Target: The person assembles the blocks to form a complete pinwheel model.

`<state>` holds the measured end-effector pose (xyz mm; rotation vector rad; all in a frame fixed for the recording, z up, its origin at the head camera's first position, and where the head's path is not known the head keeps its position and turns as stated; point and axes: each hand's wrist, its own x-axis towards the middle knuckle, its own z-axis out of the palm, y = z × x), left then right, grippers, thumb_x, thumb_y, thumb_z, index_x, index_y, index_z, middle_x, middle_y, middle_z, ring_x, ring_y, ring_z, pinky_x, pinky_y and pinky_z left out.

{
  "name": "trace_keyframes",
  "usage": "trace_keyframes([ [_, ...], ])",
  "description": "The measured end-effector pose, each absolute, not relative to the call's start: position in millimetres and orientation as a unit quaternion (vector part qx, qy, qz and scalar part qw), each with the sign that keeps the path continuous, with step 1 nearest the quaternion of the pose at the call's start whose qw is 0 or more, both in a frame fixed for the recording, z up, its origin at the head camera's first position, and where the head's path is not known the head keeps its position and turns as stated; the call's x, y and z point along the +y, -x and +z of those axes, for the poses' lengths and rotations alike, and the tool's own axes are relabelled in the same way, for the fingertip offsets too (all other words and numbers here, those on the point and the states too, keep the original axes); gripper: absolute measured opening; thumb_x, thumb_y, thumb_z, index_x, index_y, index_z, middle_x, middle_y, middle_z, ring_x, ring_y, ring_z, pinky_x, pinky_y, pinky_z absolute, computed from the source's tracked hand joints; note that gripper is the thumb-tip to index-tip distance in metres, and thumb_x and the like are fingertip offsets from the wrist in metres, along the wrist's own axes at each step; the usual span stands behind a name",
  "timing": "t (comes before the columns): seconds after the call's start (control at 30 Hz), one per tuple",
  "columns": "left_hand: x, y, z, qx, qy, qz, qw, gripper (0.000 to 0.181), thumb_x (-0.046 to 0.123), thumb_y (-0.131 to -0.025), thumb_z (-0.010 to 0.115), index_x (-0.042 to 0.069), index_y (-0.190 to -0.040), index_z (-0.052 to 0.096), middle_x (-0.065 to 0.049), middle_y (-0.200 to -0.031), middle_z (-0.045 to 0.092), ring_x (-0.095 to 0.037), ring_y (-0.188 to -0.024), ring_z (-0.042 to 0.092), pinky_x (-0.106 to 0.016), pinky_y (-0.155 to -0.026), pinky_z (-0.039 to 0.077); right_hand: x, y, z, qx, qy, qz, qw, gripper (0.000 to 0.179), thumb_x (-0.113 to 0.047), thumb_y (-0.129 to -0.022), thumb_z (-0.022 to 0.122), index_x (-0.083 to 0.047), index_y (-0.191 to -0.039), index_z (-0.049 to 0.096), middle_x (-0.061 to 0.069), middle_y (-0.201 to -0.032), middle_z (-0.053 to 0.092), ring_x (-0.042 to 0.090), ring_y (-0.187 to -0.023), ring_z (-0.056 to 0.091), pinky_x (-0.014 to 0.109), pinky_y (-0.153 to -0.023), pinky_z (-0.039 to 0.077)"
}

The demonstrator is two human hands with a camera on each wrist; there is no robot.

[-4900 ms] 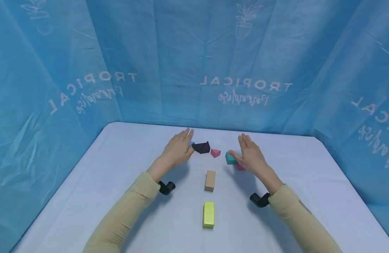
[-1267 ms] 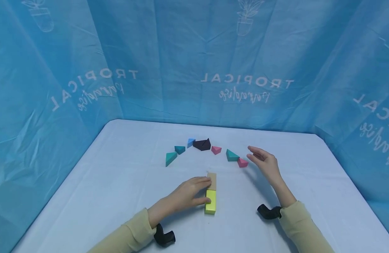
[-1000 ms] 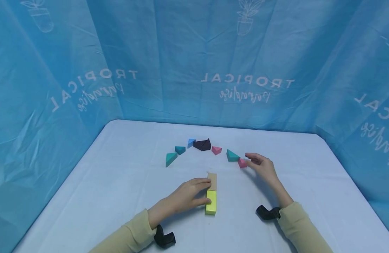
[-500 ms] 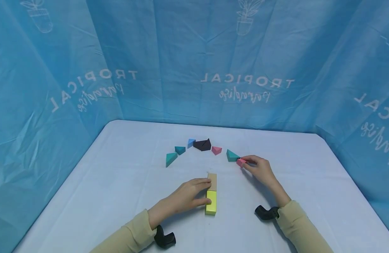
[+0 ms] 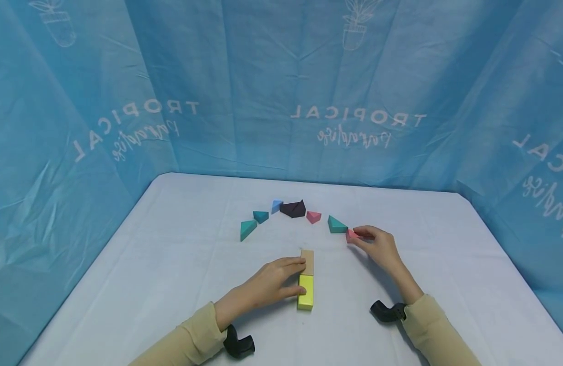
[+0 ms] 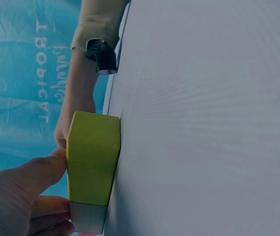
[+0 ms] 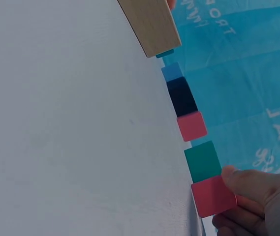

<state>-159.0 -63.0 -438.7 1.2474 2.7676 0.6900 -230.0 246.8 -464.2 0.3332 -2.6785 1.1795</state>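
My left hand (image 5: pixel 266 287) rests its fingertips on two oblong blocks lying end to end. Its thumb touches the yellow block (image 5: pixel 306 300), its other fingers the tan wooden block (image 5: pixel 309 259). In the left wrist view, thumb and fingertips meet one face of the yellow block (image 6: pixel 93 157) and the tan one behind it. My right hand (image 5: pixel 379 248) pinches a small pink triangular block (image 5: pixel 349 236) between thumb and fingers. A green triangular block (image 5: pixel 336 225) sits at its left, and in the right wrist view the pink block (image 7: pixel 212 196) overlaps that green block's edge.
Along an arc at the back lie another pink triangle (image 5: pixel 314 217), black pieces (image 5: pixel 292 209), a blue wedge (image 5: pixel 276 206), a teal wedge (image 5: pixel 260 216) and a green triangle (image 5: pixel 247 230). The white table (image 5: pixel 171 279) is surrounded by a blue printed curtain (image 5: pixel 263 76).
Both hands have come back from the arc; the yellow block now meets the tan one. My right hand reached left and took the pink block, which shifted left, then slightly right. The left hand stayed lately.
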Motion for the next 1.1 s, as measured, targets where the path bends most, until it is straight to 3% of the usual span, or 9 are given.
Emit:
trace_keyframes([
  [0.3, -63, 159, -442, 0.887, -0.400, 0.230, 0.012, 0.055, 0.041, -0.090, 0.062, 0.003, -0.130, 0.056, -0.007, -0.137, 0.051, -0.018, -0.126, 0.046, -0.032, -0.102, 0.038, 249, 225, -474, -0.908, -0.107, 0.383, 0.134, 0.022, -0.013, -0.085, 0.072, -0.001, -0.103, 0.070, 0.011, -0.095, 0.070, 0.025, -0.086, 0.065, 0.041, -0.077, 0.053],
  [0.73, -63, 159, -442, 0.890, -0.394, 0.228, 0.019, 0.057, 0.041, -0.090, 0.062, 0.004, -0.131, 0.055, -0.006, -0.137, 0.050, -0.018, -0.127, 0.045, -0.033, -0.102, 0.038, 244, 227, -449, -0.886, -0.076, 0.405, 0.213, 0.017, -0.016, -0.084, 0.073, -0.002, -0.095, 0.072, 0.008, -0.086, 0.071, 0.020, -0.077, 0.064, 0.013, -0.067, 0.046],
  [0.93, -62, 158, -442, 0.891, -0.385, 0.239, 0.027, 0.057, 0.041, -0.089, 0.064, 0.004, -0.132, 0.055, -0.005, -0.137, 0.051, -0.017, -0.127, 0.045, -0.032, -0.102, 0.038, 233, 229, -432, -0.874, -0.080, 0.419, 0.233, 0.020, -0.017, -0.085, 0.073, -0.001, -0.096, 0.071, 0.011, -0.088, 0.070, 0.023, -0.078, 0.064, 0.009, -0.065, 0.044],
  [1.1, -62, 159, -442, 0.893, -0.372, 0.252, 0.030, 0.059, 0.041, -0.087, 0.066, 0.005, -0.132, 0.054, -0.004, -0.136, 0.052, -0.017, -0.127, 0.045, -0.033, -0.102, 0.039, 216, 229, -428, -0.866, -0.094, 0.440, 0.217, 0.021, -0.020, -0.085, 0.073, -0.001, -0.096, 0.071, 0.009, -0.089, 0.070, 0.021, -0.079, 0.064, 0.012, -0.067, 0.047],
])
